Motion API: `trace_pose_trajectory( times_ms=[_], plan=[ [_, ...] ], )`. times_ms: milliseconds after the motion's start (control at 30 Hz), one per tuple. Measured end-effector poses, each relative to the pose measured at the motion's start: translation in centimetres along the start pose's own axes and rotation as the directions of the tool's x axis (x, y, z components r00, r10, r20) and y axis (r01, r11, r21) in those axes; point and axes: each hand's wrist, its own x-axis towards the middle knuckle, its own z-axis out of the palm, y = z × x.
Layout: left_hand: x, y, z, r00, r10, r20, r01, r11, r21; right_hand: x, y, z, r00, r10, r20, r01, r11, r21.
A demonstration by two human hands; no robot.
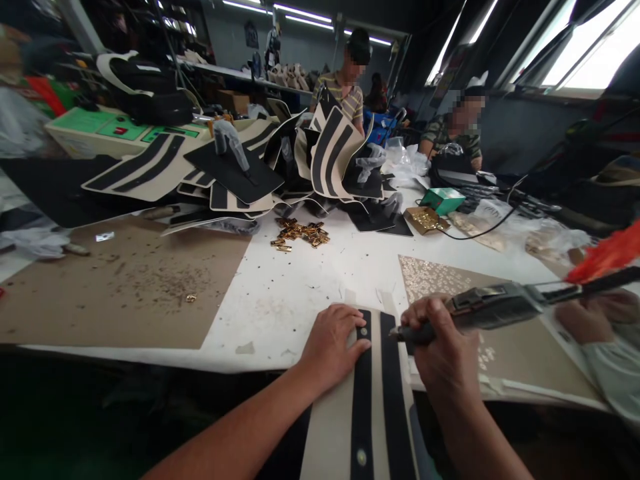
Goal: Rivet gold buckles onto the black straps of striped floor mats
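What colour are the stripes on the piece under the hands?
Black stripes on the cream striped piece, clearest in the head view.

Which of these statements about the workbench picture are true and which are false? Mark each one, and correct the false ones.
1. The left hand lies flat on a cream panel with black stripes. True.
2. The right hand holds a pair of scissors. False: it grips a handheld power tool with a cord.
3. A heap of small gold metal pieces lies on the white table. True.
4. The brown board lies to the right of the striped panel. False: it lies to the left.
5. A green box stands further back on the table. True.
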Motion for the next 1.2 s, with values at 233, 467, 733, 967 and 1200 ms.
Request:
trace_pose_trajectory(
  times_ms=[233,467,733,967,1200],
  plan=[
    [0.1,0.0,-0.3,0.999,-0.016,0.028,0.017,0.999,-0.032,0.8,3.3,2.4,0.997,0.029,0.078,-0.019,0.992,-0.122],
    [0.2,-0.1,-0.3,0.999,-0.009,0.042,0.011,0.999,-0.034,0.7,4.0,1.6,0.993,0.014,0.115,0.012,0.975,-0.222],
    [0.3,0.0,-0.3,0.997,-0.025,0.07,0.025,1.0,-0.006,1.6,3.8,1.2,0.922,0.09,0.376,0.054,0.934,-0.354],
    [0.5,0.4,-0.6,0.995,-0.054,0.084,0.055,0.998,-0.016,2.3,4.1,1.9,0.86,0.148,0.488,0.041,0.933,-0.356],
    [0.3,0.0,-0.1,0.998,-0.042,0.055,0.042,0.999,-0.001,2.4,3.5,2.4,0.884,0.163,0.439,0.065,0.886,-0.459]
  ],
)
